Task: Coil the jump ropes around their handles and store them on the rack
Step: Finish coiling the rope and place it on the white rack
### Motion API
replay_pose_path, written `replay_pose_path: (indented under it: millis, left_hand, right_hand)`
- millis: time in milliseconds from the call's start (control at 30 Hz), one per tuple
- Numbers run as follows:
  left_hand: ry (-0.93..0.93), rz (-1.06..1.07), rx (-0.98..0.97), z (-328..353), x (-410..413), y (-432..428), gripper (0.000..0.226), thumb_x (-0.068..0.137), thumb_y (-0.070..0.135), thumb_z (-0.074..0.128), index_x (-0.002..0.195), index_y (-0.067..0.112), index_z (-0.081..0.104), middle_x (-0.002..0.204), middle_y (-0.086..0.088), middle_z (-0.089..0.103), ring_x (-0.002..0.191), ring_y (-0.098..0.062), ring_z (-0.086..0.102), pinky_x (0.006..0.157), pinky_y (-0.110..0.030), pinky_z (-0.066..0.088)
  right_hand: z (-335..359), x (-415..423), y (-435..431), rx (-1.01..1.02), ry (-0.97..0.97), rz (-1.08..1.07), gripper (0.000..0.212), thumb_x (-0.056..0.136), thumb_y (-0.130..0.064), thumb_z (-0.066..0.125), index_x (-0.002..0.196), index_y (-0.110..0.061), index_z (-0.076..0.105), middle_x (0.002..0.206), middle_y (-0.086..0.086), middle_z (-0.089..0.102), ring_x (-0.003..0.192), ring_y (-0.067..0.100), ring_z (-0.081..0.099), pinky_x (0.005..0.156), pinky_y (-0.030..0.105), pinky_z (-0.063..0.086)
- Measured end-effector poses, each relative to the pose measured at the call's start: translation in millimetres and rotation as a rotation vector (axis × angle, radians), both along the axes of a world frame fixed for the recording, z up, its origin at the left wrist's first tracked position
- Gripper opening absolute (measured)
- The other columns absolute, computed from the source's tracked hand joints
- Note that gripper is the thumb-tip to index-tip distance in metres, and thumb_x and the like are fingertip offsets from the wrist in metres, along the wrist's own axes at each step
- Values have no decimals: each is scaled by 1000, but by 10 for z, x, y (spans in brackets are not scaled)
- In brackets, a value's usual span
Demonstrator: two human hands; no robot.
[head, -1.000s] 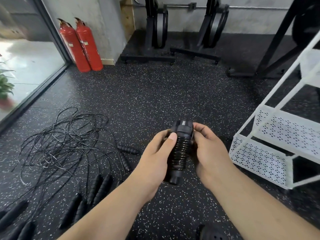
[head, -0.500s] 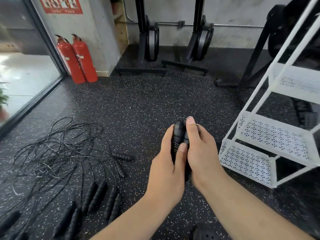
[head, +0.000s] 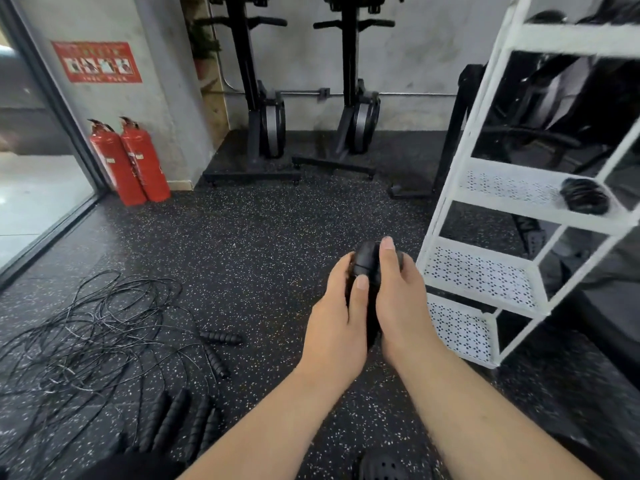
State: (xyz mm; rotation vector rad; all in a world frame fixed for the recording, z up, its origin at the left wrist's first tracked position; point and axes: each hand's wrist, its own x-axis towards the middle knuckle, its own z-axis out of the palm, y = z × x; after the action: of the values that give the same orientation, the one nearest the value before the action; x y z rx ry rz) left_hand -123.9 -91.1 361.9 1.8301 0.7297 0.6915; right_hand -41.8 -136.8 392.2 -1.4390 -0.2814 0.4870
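Both hands hold one coiled black jump rope (head: 366, 263) upright in front of me. My left hand (head: 337, 317) wraps its left side with the thumb laid across the front. My right hand (head: 401, 299) grips the right side, index finger over the top. Most of the bundle is hidden between the palms. A white perforated rack (head: 485, 275) stands just right of my hands. Another coiled rope (head: 585, 200) lies on its middle shelf. Loose black ropes (head: 86, 337) lie tangled on the floor at left, with several black handles (head: 180, 420) beside them.
Two red fire extinguishers (head: 130, 161) stand by the wall at left next to a glass door. Two black rowing machines (head: 270, 126) stand upright at the back. A dark shoe (head: 381, 467) shows at the bottom edge. The floor is speckled black rubber.
The view has tilted up and the rack has come closer on the right. Both hands closed tighter round the coiled rope and raised it toward the rack.
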Motion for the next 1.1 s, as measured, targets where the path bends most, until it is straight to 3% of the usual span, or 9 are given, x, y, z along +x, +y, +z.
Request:
replay_pose_path:
  millis: [100, 200, 300, 467, 600, 700, 867, 1000, 1100]
  left_hand:
    - [20, -51, -24, 71, 95, -172, 47, 112, 52, 38, 159, 48, 35, 117, 37, 60, 103, 22, 56, 95, -21, 46]
    - [27, -85, -42, 166, 184, -387, 49, 113, 49, 36, 162, 41, 32, 112, 38, 53, 93, 24, 54, 84, -6, 38]
    - [19, -91, 20, 247, 290, -634, 49, 114, 49, 34, 161, 36, 34, 119, 24, 58, 101, 4, 57, 86, -19, 41]
    - [-38, -128, -11, 339, 591, -949, 44, 113, 51, 37, 153, 36, 42, 107, 27, 64, 94, 12, 61, 78, -9, 43]
    - [-49, -141, -187, 514, 900, -1108, 35, 113, 50, 39, 137, 31, 57, 115, 14, 67, 109, -12, 65, 95, -35, 50]
    - [-57, -163, -330, 701, 1117, -1133, 35, 112, 49, 46, 134, 28, 62, 125, 4, 69, 116, -17, 66, 106, -43, 53]
    - [-71, -201, -485, 972, 1447, -1111, 29, 107, 46, 61, 131, 30, 61, 123, 1, 71, 105, -16, 70, 84, -36, 62]
    - [-71, -223, -527, 1107, 1732, -1145, 28, 106, 42, 64, 132, 34, 60, 119, -1, 75, 105, -24, 75, 84, -45, 66]
    - [-52, -276, -525, 1160, 1932, -1205, 27, 108, 45, 58, 132, 35, 62, 123, 2, 74, 108, -22, 73, 88, -45, 64]
  right_hand:
    - [43, 85, -211, -15, -54, -55, 36, 104, -60, 55, 104, -27, 70, 100, -2, 77, 95, 17, 76, 86, 41, 62]
    - [112, 164, -428, -9, -3, -89, 34, 104, -54, 59, 103, -23, 72, 99, 4, 79, 93, 23, 78, 78, 41, 63]
    - [195, 266, -636, 11, 58, -133, 36, 104, -52, 61, 103, -18, 73, 99, 8, 80, 92, 26, 78, 79, 41, 62]
    - [383, 590, -1020, -24, 112, -122, 39, 103, -58, 60, 109, -23, 76, 102, 5, 81, 98, 27, 77, 89, 45, 62]
    - [520, 811, -1254, -116, -95, -87, 41, 106, -59, 53, 133, -29, 60, 121, -4, 71, 110, 16, 68, 91, 39, 55]
    - [505, 958, -1421, -189, -304, -111, 52, 109, -52, 50, 156, -34, 40, 136, -7, 62, 126, 18, 61, 113, 45, 47]
    - [492, 1130, -1681, -301, -599, -123, 61, 110, -35, 55, 164, -42, 27, 157, -12, 50, 140, 10, 51, 119, 36, 42]
    - [514, 1250, -1810, -413, -717, -61, 82, 104, -19, 66, 169, -34, 19, 168, -13, 27, 149, 3, 35, 116, 15, 28]
    - [535, 1401, -1849, -557, -808, -43, 83, 107, -20, 62, 171, -30, 10, 177, -8, 1, 161, 14, 18, 120, 21, 24]
